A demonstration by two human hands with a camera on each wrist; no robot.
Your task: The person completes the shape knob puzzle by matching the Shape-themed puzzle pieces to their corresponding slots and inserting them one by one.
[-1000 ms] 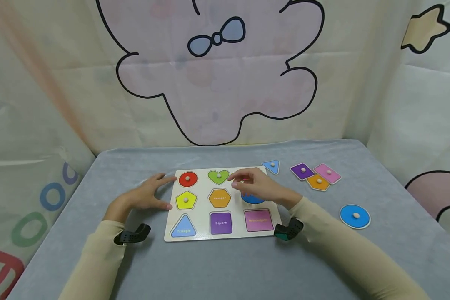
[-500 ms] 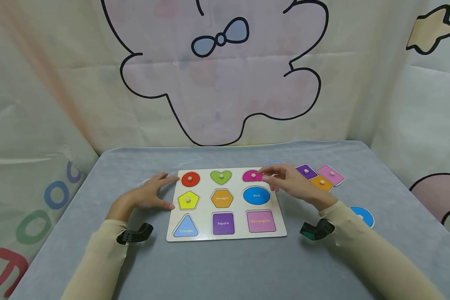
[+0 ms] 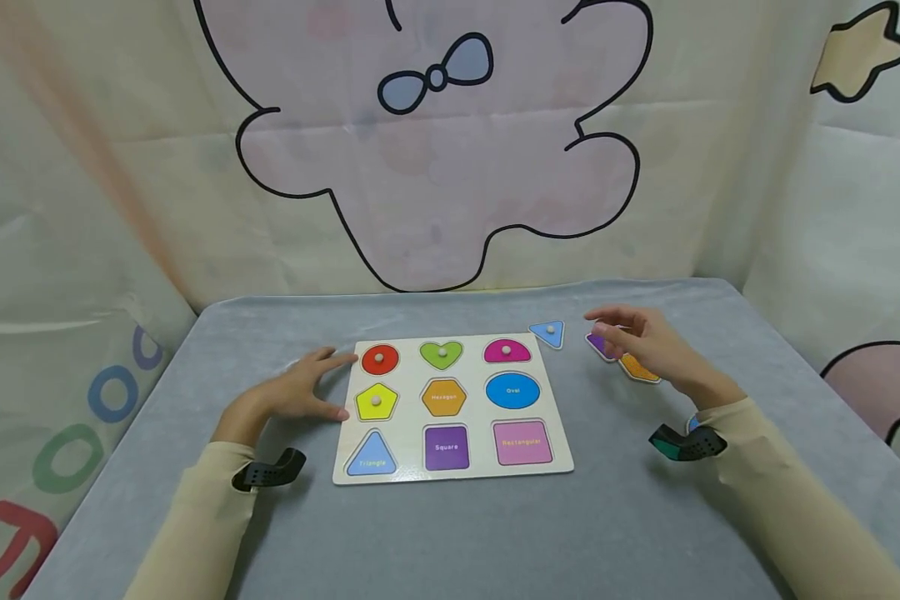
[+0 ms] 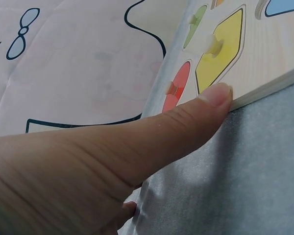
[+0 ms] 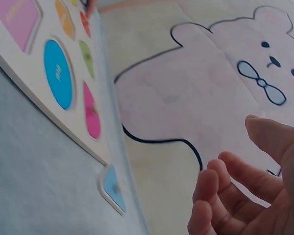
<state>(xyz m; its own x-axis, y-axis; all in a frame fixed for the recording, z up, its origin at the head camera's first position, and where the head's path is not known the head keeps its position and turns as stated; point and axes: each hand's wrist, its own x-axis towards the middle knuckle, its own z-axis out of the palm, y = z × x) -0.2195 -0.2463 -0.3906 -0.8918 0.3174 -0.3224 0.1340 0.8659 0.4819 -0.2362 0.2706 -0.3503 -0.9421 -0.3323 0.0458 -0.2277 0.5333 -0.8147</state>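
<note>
A white shape puzzle board lies on the table. Knobbed pieces fill part of it: a red oval-looking one, a green heart, a pink half-circle and a yellow pentagon. Thumb and forefinger of my left hand touch the board's left edge, spread apart; in the left wrist view the thumb rests at its rim. My right hand hovers with loosely bent fingers, holding nothing, over a purple piece and an orange piece, both partly covered.
A blue triangle piece lies by the board's far right corner. A blue round piece is mostly hidden behind the right wrist. Recesses with printed words show blue, purple, pink and orange. A printed cloth hangs behind the table.
My right hand has moved right, from above the board's pink half-circle to above the loose pieces, uncovering the half-circle and the blue oval recess. My left hand stays at the board's edge.
</note>
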